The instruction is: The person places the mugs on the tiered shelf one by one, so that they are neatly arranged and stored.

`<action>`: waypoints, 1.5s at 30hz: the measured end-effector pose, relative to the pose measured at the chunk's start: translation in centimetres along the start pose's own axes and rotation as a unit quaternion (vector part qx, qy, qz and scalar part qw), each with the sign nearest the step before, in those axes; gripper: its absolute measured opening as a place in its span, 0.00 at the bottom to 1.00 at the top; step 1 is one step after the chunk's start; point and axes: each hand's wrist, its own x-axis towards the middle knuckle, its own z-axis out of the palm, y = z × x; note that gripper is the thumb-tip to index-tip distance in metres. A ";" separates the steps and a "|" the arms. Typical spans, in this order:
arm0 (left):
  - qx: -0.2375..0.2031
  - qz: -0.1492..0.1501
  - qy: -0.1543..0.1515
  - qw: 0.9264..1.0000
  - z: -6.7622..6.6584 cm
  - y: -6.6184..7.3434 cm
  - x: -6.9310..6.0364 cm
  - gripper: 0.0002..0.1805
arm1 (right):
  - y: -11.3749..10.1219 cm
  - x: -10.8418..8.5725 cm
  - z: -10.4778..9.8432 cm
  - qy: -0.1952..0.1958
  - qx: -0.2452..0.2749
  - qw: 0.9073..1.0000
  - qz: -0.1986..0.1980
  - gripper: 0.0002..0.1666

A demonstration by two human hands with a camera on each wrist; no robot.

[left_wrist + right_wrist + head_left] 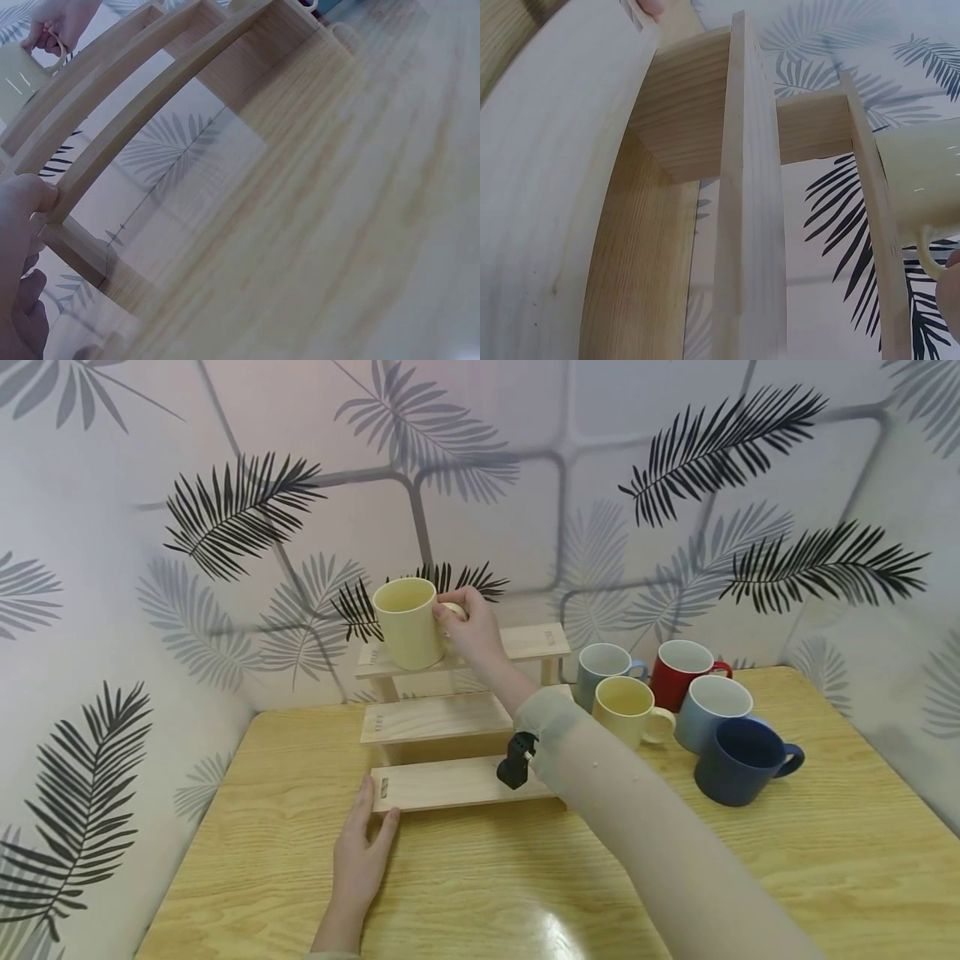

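Note:
A pale yellow mug [411, 631] stands upright at the left end of the top tier of a three-tier wooden shelf [450, 783]. My right hand [474, 625] pinches its handle from the right; the right wrist view shows the mug [921, 176] against the top board, with part of the hand [950, 296] at the handle. My left hand [362, 852] holds the left end of the lowest tier, thumb at its front edge. In the left wrist view that hand [19, 262] is at the board's corner, and the mug [21, 79] appears at upper left.
Right of the shelf on the wooden table [262, 860] stand several mugs: a grey-blue one [592, 670], a red one [670, 681], a second yellow one [621, 714], a light blue one [701, 718] and a dark blue one [735, 768]. A leaf-patterned wall covering [495, 527] rises behind.

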 end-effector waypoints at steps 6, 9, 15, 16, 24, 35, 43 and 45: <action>0.002 0.002 0.000 1.000 0.1 -0.1 0.0 0.39 | 0.0 -0.2 -0.8 -0.025 -0.014 1.000 -0.001 0.14; 0.001 0.001 -0.002 1.000 0.2 0.0 0.0 0.39 | 0.0 -0.5 -1.7 -0.057 -0.040 0.998 -0.010 0.17; 0.002 -0.003 -0.001 1.000 0.2 0.0 0.0 0.39 | 0.3 -1.6 -4.3 -0.104 -0.130 0.986 -0.030 0.30; 0.001 -0.003 -0.001 1.000 0.2 0.0 0.1 0.39 | 0.4 -1.8 -4.8 -0.106 -0.141 0.984 -0.035 0.31; 0.006 0.005 0.000 1.000 0.1 -0.2 0.0 0.39 | 1.2 -4.8 -8.4 -0.098 -0.164 0.979 -0.069 0.29; -0.001 0.011 -0.002 1.000 0.2 -0.1 0.1 0.39 | 1.8 -9.4 -12.1 -0.088 -0.219 0.961 -0.145 0.25; 0.003 0.003 -0.006 1.000 0.1 -0.1 0.0 0.39 | 2.0 -14.1 -14.3 -0.077 -0.207 0.961 -0.165 0.25; 0.006 0.000 -0.003 1.000 0.1 -0.1 0.0 0.39 | 2.2 -14.9 -14.8 -0.073 -0.217 0.959 -0.168 0.24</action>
